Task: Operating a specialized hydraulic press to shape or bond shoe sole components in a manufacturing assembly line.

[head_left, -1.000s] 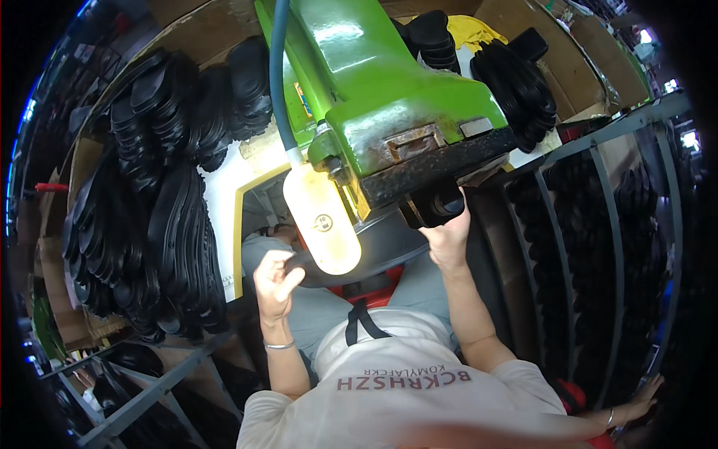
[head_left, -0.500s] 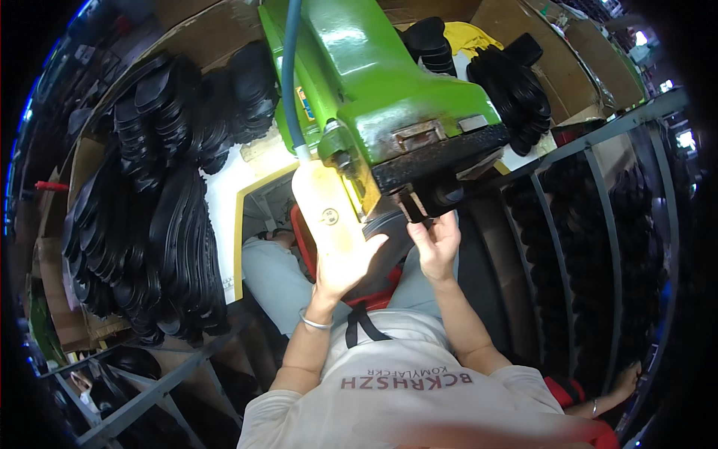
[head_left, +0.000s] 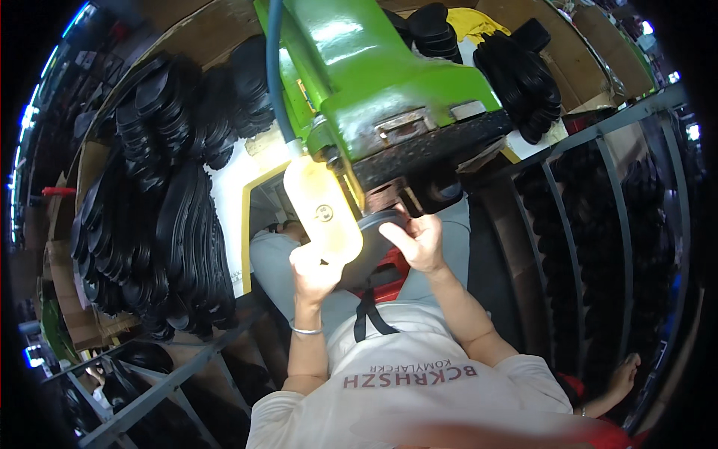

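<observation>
A dark shoe sole [head_left: 366, 254] is under the head of a green machine [head_left: 389, 82], its upper edge against the machine's working parts [head_left: 385, 197]. My right hand [head_left: 420, 243] pinches the sole's right edge, with the thumb on top and the fingers behind. My left hand [head_left: 314, 275] is closed at the sole's left side; its fingertips are partly hidden by a brightly lit, pale yellow oblong piece [head_left: 321, 212]. That piece hangs at the end of a blue hose [head_left: 276, 75] and covers part of the sole.
Stacks of black soles [head_left: 191, 239] stand on the left, with more soles [head_left: 516, 86] at the back right. Cardboard walls [head_left: 202, 37] edge the white table [head_left: 228, 187]. A metal rack [head_left: 550, 202] holds dark items on the right. Another person's hand [head_left: 624, 374] shows at lower right.
My left hand has moved down and left, its outstretched thumb now drawn in. My right hand has shifted slightly left and down, and more of the sole shows between my hands.
</observation>
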The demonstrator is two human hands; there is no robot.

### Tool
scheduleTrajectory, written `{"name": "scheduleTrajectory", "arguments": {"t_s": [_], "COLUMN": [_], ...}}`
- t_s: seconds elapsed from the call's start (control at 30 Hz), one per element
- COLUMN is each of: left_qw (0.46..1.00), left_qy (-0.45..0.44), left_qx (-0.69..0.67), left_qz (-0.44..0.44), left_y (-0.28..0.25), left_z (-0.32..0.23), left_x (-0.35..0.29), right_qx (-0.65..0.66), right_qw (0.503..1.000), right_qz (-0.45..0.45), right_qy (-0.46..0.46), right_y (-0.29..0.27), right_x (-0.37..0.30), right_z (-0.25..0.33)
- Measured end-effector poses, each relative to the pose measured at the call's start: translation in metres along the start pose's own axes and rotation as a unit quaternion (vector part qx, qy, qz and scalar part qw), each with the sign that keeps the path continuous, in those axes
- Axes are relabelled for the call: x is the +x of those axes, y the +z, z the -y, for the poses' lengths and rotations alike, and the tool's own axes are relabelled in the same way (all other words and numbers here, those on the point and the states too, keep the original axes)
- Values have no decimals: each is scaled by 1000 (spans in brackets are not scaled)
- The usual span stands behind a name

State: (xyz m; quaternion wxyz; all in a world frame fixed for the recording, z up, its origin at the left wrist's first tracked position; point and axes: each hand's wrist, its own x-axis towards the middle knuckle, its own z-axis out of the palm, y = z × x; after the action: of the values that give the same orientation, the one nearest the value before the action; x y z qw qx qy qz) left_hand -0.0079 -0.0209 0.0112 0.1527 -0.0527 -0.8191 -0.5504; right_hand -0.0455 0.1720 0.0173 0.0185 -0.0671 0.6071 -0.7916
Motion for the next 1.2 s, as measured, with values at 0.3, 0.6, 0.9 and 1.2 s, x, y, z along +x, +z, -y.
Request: {"name": "scheduleTrajectory", "arguments": {"t_s": [0.3,0.6,0.9,1.2], "left_qw": [971,990,965,932], "left_qy": [182,-88,243,-87], "left_qx": [146,-97,92,-325], "left_qz": [42,-53,-23,139], "left_y": [35,-1,35,169], "left_z": [-13,-17,-52,-71], "left_x": [34,-3,17,20], "right_qx": [-29,-65,-72,-58], "right_qw": [993,997,995,989], "right_qz": [-99,24,54,-132], "right_qy": [-59,-23,43,2], "right_y": [-33,11,-51,-118], "right_x": [-6,-4,-38,-101], "right_z": [12,5,-7,7]}}
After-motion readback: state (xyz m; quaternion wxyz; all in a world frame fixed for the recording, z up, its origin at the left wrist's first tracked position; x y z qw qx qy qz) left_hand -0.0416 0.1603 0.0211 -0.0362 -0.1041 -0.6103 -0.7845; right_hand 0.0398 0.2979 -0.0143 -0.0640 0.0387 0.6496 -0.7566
